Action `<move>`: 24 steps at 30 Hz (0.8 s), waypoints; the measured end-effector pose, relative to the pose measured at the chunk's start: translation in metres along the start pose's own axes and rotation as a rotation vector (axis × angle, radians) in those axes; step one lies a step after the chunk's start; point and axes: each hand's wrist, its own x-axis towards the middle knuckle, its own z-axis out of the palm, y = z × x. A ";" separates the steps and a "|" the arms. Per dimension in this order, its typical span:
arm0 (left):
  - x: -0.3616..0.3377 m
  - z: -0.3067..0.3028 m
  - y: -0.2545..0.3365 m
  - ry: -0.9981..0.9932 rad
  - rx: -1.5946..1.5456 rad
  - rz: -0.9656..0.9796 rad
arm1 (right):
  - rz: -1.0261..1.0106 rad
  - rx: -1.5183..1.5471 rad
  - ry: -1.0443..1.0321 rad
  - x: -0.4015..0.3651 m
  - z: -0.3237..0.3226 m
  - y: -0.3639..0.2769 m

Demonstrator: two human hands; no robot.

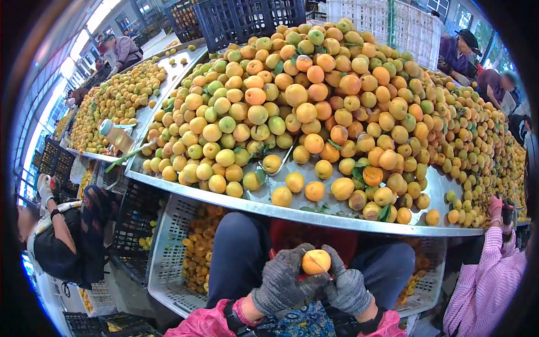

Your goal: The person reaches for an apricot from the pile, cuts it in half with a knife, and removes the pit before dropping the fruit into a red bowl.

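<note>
Both my hands wear grey knitted gloves and meet above my lap, in front of the metal table's edge. My left hand [284, 281] is closed around a yellow-orange fruit [316, 262]. Against the fruit's right side are the fingers of my right hand [346, 285], closed, with a thin dark line, perhaps a blade, crossing the fruit. What the right hand grips is too small to make out. Beyond the hands, a large heap of yellow, orange and green fruit [306, 112] lies on the metal table [264, 206].
White crates [163, 264] holding fruit stand below the table beside my knees. Dark crates [247, 22] stand behind the heap. A jar [115, 133] lies at left. A person [62, 241] sits left, another in pink checks [485, 281] right; others work farther back.
</note>
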 end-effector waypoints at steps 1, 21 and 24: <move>0.000 -0.003 -0.004 0.021 0.188 0.083 | -0.012 0.007 -0.042 0.001 0.000 0.001; 0.020 0.014 -0.048 -0.112 -0.173 -0.080 | 0.205 0.289 -0.253 0.011 0.005 0.013; 0.022 0.011 -0.049 -0.114 -0.167 -0.093 | 0.178 0.337 -0.244 0.017 0.005 0.014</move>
